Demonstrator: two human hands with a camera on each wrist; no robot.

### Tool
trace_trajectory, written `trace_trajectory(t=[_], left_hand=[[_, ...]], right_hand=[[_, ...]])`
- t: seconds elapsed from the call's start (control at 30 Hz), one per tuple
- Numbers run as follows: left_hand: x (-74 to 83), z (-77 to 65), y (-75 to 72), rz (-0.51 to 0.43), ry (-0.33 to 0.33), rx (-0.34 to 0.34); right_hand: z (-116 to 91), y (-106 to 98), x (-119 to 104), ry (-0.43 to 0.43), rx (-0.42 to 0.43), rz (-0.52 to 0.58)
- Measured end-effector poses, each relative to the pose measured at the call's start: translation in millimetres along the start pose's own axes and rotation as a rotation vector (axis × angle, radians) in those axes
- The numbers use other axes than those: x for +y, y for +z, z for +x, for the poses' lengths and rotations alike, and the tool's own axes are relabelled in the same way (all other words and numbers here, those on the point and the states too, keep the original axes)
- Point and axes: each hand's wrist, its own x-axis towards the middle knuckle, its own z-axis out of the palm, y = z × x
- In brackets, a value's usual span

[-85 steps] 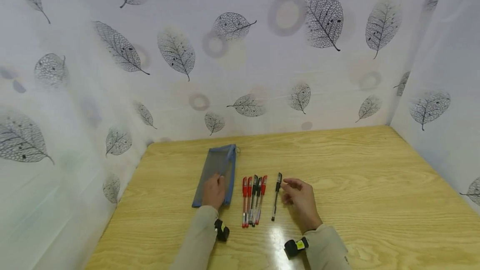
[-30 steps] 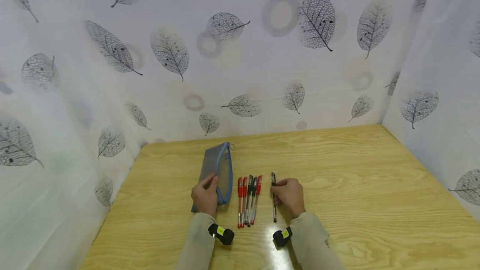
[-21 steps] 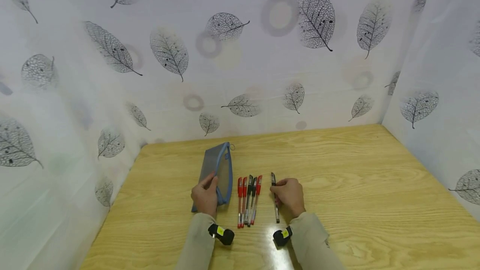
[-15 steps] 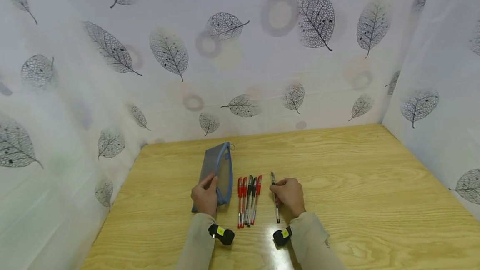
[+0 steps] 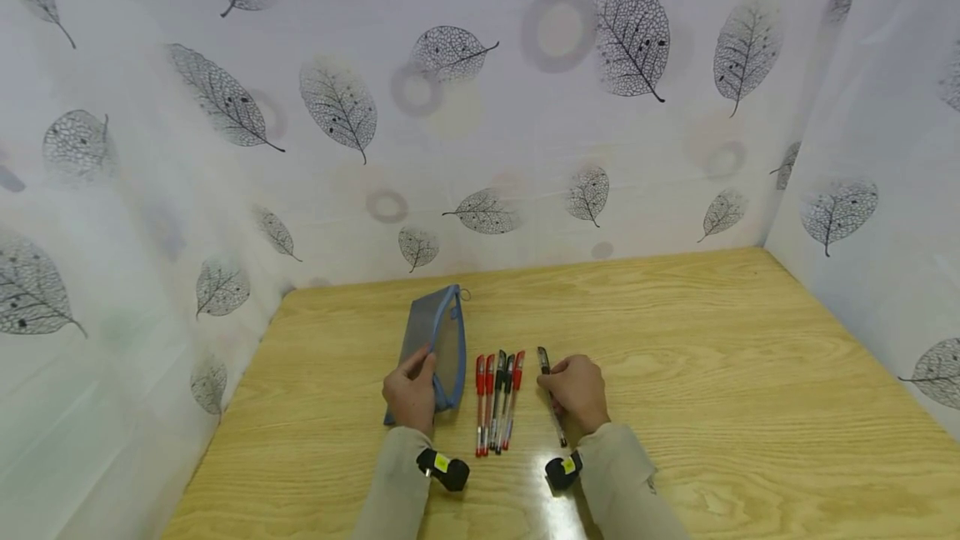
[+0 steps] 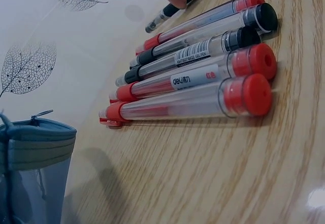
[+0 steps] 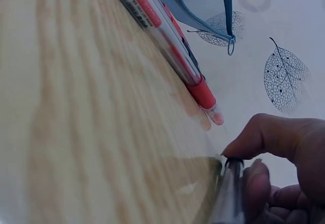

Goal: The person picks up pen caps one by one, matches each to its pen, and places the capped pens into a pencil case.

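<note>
A blue-edged mesh zip pouch (image 5: 426, 322) lies at the left of the table, its mouth gaping toward the right. My left hand (image 5: 409, 394) pinches the pouch's upper edge between thumb and fingers. To the right, a black-capped gel pen (image 5: 543, 362) is pinched by my right hand (image 5: 579, 390), near the cap. Its clear barrel (image 7: 231, 193) shows between thumb and finger in the right wrist view. Between the hands lie several gel pens side by side, including a red pen (image 5: 480, 375) and a black pen (image 5: 501, 367), caps pointing away from me.
The wood-grain table (image 5: 675, 340) extends to the right of the hands. A white curtain with a leaf print (image 5: 480, 123) closes off the back and both sides. A small ring (image 5: 465, 294) hangs at the pouch's far corner.
My left hand has spread the pouch's mouth, which lay flat before. My right hand has moved left and taken hold of the lone black pen, whose tail end has since swung right.
</note>
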Motion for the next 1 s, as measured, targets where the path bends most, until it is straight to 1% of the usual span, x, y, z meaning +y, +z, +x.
trace_trajectory(t=[0.17, 0.33, 0.4, 0.53, 0.77, 0.87, 1.0], left_hand=[[1.1, -0.5, -1.4, 0.005, -0.01, 0.001], [1.0, -0.5, -2.2, -0.005, -0.014, 0.001], [0.5, -0.7, -2.3, -0.009, -0.016, 0.0], [-0.9, -1.0, -1.4, -0.022, -0.02, 0.002], [-3.4, -0.5, -0.5, -0.027, -0.02, 0.002], [-3.5, -0.3, -0.9, -0.023, -0.025, -0.004], [-1.7, -0.6, -1.4, -0.018, -0.032, -0.005]], right_hand=[[1.1, 1.7, 4.4, 0.003, 0.019, 0.099], [1.1, 2.5, 7.7, -0.016, 0.055, 0.155], [0.7, 2.7, 8.3, -0.023, 0.056, 0.189], [-0.1, 2.5, 10.6, -0.04, 0.033, 0.264], [1.4, 1.2, 16.1, -0.072, -0.039, 0.389], [2.3, 0.8, 16.2, -0.072, -0.05, 0.419], [2.5, -0.4, 15.6, -0.078, -0.048, 0.431]])
